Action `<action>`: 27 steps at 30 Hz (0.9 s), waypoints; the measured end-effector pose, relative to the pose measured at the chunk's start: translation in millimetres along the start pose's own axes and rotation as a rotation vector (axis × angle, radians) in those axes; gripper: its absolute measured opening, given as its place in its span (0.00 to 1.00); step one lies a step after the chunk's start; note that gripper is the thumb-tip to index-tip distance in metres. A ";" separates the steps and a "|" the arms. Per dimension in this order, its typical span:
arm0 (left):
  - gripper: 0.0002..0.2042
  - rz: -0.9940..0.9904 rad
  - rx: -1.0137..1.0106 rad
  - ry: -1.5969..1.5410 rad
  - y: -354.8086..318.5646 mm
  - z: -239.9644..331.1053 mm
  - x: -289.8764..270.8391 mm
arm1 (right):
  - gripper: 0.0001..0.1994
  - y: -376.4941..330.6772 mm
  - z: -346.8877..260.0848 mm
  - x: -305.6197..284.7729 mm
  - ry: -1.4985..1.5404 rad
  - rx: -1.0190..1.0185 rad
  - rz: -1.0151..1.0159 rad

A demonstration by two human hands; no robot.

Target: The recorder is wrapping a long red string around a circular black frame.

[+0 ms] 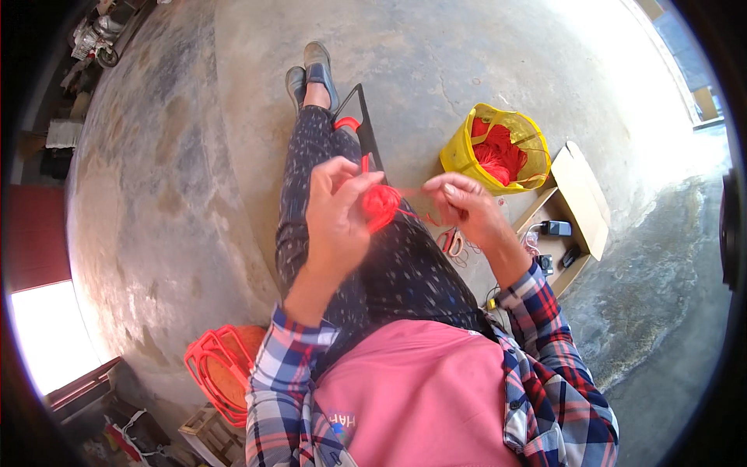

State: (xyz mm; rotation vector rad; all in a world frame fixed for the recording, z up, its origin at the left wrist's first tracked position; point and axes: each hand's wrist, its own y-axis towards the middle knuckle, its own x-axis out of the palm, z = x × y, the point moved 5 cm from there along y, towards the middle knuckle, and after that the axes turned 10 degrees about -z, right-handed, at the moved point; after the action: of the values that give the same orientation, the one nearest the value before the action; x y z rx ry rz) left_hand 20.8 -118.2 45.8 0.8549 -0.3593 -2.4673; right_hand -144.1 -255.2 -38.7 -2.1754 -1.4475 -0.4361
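Note:
My left hand [336, 208] is closed on a rounded bundle of red cord [381, 204], held above my lap between thumb and fingers. Part of the bundle is blurred by motion. To its right, my right hand [467, 204] pinches a thin red strand [409, 191] that runs across to the bundle. Another loose red strand hangs below, between the hands. A yellow bag [455, 154] holding more red cord [498, 153] stands on the floor beyond my right hand. Scissors with red handles [451, 242] lie below that hand.
An open cardboard box [582, 201] with small dark devices [555, 228] sits to the right. A black frame [369, 132] with a red piece [347, 123] is by my legs. An orange-red chair-like frame [222, 370] stands at lower left. Clutter lines the left wall.

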 end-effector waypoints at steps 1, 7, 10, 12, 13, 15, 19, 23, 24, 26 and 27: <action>0.17 -0.088 0.032 0.220 4.4 -7.1 1.0 | 0.15 8.8 -1.9 -13.3 -0.205 0.051 0.018; 0.13 -0.366 -0.213 0.390 -1.5 -60.3 41.8 | 0.18 59.6 13.8 26.1 -1.211 -0.033 0.014; 0.14 -0.257 -0.250 0.223 -3.1 -54.4 40.1 | 0.17 54.6 -1.0 23.0 -1.414 -0.059 0.092; 0.14 -0.104 -0.071 0.312 -5.6 -34.8 30.3 | 0.17 41.2 -18.8 15.3 -1.253 -0.165 0.147; 0.14 -0.100 -0.076 0.313 -9.9 -33.9 29.5 | 0.18 32.6 -31.2 11.1 -1.088 -0.268 0.198; 0.12 -0.281 -0.340 -0.089 -23.3 -46.2 40.2 | 0.16 14.2 -49.6 10.4 -0.665 -0.325 0.172; 0.09 -0.194 -0.452 -0.298 -45.4 -68.7 60.0 | 0.16 -29.3 -66.5 57.9 0.359 -0.433 -0.375; 0.10 -0.245 -0.505 -0.209 -42.7 -66.7 60.6 | 0.20 -75.1 -49.8 133.2 0.447 -0.077 -0.499; 0.11 -0.252 -0.529 -0.232 -43.4 -67.1 61.1 | 0.22 -83.0 -39.1 136.5 0.225 0.059 -0.451; 0.11 -0.202 -0.529 -0.231 -44.3 -65.9 63.3 | 0.22 -80.8 -30.8 155.1 0.318 0.094 -0.371; 0.12 -0.153 -0.529 -0.226 -44.5 -64.2 62.9 | 0.22 -81.6 -34.5 154.4 0.320 0.092 -0.375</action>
State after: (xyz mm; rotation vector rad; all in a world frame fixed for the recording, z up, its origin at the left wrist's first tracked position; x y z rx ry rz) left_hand 2.5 -119.9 -52.9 0.3944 0.2898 -2.6155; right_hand -159.4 -130.1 86.9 -1.6681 -1.6499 -0.7905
